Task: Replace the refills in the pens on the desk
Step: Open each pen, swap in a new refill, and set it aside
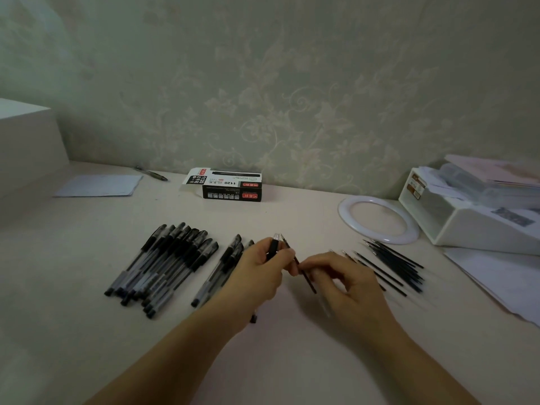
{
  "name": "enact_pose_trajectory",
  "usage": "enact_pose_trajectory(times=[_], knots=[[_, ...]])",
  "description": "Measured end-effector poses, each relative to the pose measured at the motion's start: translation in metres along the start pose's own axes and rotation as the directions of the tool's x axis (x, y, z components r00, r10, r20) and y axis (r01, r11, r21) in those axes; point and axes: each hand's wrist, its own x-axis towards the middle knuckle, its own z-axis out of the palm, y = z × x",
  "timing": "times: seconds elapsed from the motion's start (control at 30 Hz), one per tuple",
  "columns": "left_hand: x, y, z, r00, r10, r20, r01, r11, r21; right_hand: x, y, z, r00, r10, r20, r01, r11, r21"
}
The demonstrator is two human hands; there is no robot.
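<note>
Pen-refill replacement, head view. The left hand is gripping a pen part with a black grip section, its clear tip pointing away from the person. The right hand is pinching a thin dark refill between thumb and fingertips, and the refill is lying just beside the pen part, its point level with the clear tip; whether it is going in or coming out cannot be told. A large pile of capped pens is lying on the table at left, with a smaller group of pens partly hidden behind the left hand. A fan of loose refills is lying at right, near a white ring. A pen box is standing by the wall. Judging by the piles, the work appears to be under way, with many pens probably still awaiting attention; which pile is finished cannot be told.
</note>
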Motion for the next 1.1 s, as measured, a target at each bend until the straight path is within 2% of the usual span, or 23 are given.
enact_pose_trajectory(times=[0.1,0.23,0.3,0.37,0.4,0.47,0.53,0.57,0.7,1.1], knots=[[0.000,-0.002,0.000,1.000,0.021,-0.002,-0.021,1.000,-0.003,0.000,0.000,0.003,0.977,0.208,0.049,-0.212,0.972,0.100],[-0.002,-0.002,0.001,0.998,0.058,0.031,-0.059,0.998,0.018,0.000,0.002,0.002,0.971,0.236,0.045,-0.237,0.971,0.035],[-0.001,-0.001,0.000,0.996,0.082,0.043,-0.084,0.994,0.066,0.001,0.004,0.000,0.963,0.268,-0.032,-0.266,0.962,0.055],[-0.002,-0.002,-0.003,0.988,0.143,0.063,-0.154,0.957,0.245,0.004,0.009,-0.004,0.934,0.318,-0.161,-0.302,0.946,0.113],[-0.002,-0.003,-0.005,0.979,0.185,0.084,-0.204,0.902,0.381,0.006,0.010,-0.006,0.914,0.348,-0.210,-0.321,0.935,0.152],[-0.004,-0.008,-0.008,0.954,0.249,0.164,-0.296,0.716,0.632,0.007,0.014,-0.009,0.877,0.420,-0.231,-0.350,0.890,0.291],[-0.006,-0.012,-0.008,0.938,0.259,0.229,-0.338,0.556,0.759,0.007,0.017,-0.008,0.846,0.493,-0.204,-0.357,0.807,0.470],[-0.007,-0.012,-0.007,0.934,0.265,0.238,-0.348,0.536,0.769,0.007,0.017,-0.008,0.838,0.512,-0.189,-0.357,0.776,0.520],[-0.005,-0.012,-0.006,0.924,0.300,0.236,-0.374,0.586,0.719,0.006,0.017,-0.005,0.841,0.523,-0.138,-0.373,0.745,0.553],[-0.006,-0.011,-0.004,0.922,0.303,0.240,-0.386,0.674,0.630,0.009,0.014,-0.005,0.822,0.552,-0.139,-0.394,0.727,0.562]])
